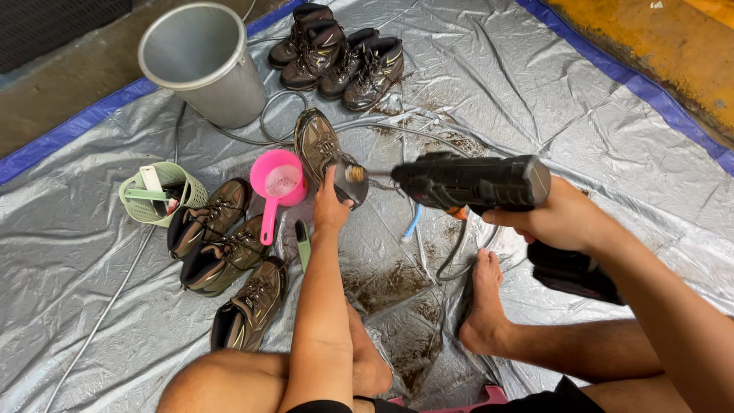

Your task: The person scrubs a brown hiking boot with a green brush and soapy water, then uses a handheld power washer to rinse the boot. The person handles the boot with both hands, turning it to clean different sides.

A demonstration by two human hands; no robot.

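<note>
Boot held up to spray gun, over tarp.
R hand (pixel 562 218) gripping black spray gun (pixel 470 182); L hand (pixel 330 205) clasping muddy boot (pixel 325 153) by sole edge, prob. thumb underneath; beyond: pink scoop (pixel 277 183), metal bucket (pixel 202 61).

Even, soft daylight; mild glare on the silver tarp (pixel 581 115) creases; faint shadows; sharp focus; wide-angle bowing toward frame edges.
</note>
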